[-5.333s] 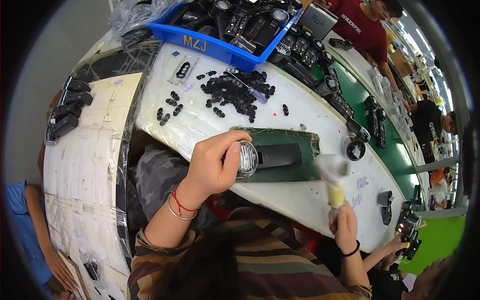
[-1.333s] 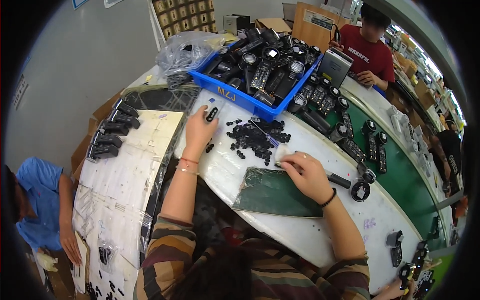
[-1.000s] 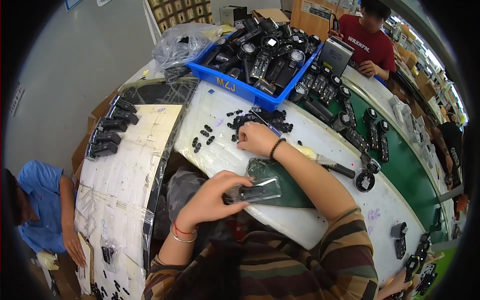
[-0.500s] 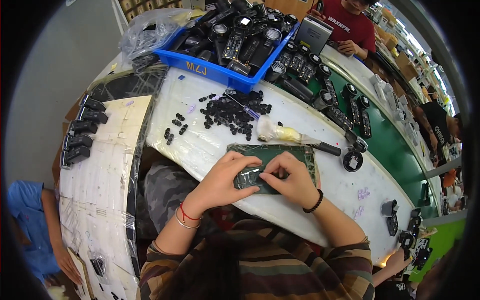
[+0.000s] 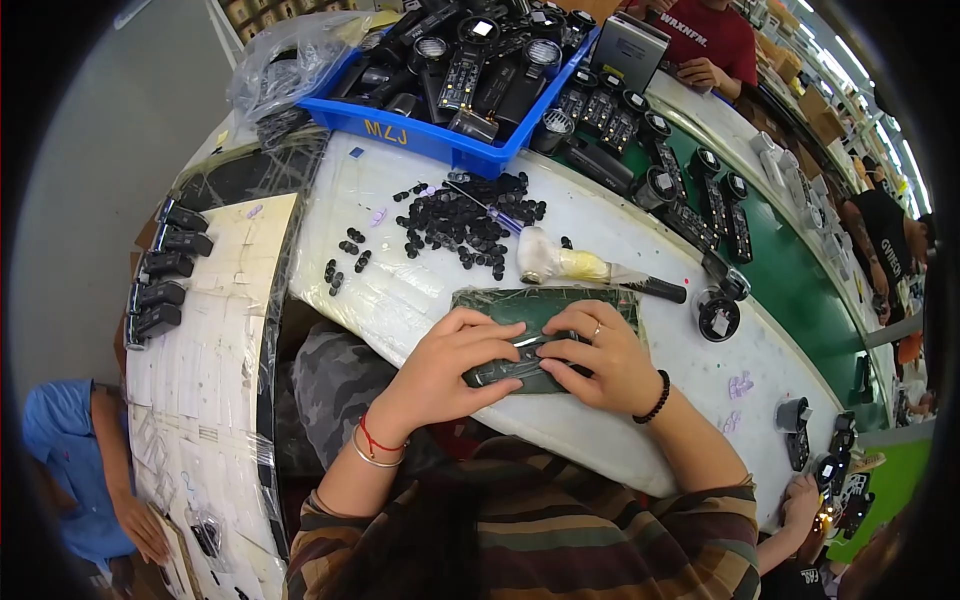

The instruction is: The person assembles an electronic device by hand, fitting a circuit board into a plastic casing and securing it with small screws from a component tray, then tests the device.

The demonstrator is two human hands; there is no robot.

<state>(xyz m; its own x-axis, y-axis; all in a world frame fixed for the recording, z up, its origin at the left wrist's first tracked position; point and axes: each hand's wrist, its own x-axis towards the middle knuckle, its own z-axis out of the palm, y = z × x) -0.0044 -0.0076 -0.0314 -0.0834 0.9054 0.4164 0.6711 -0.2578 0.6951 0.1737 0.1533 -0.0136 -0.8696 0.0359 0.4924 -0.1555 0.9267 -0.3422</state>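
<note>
A dark, glossy, curved casing (image 5: 492, 371) lies on the green mat (image 5: 490, 298) in front of me. My left hand (image 5: 452, 362) grips its left end, with the thumb on the near side and the fingers along the far side. My right hand (image 5: 606, 358) has its fingers bent over the right end and the fingertips touching it; part of the casing is hidden there. Just beyond the mat lies a mallet (image 5: 568, 264) with a wrapped pale head and black handle. A screwdriver (image 5: 502, 219) rests on a heap of small black parts (image 5: 448, 228).
A blue bin (image 5: 410, 137) full of black devices stands at the far side. More devices (image 5: 663, 188) line a green belt (image 5: 790, 290). At left is a side table (image 5: 200, 370) with several black units (image 5: 165, 265). Other people sit at left, far right and near right.
My right hand has gone from a pinch beside the casing to fingers spread over its right end. The left hand keeps its hold. The view has shifted slightly.
</note>
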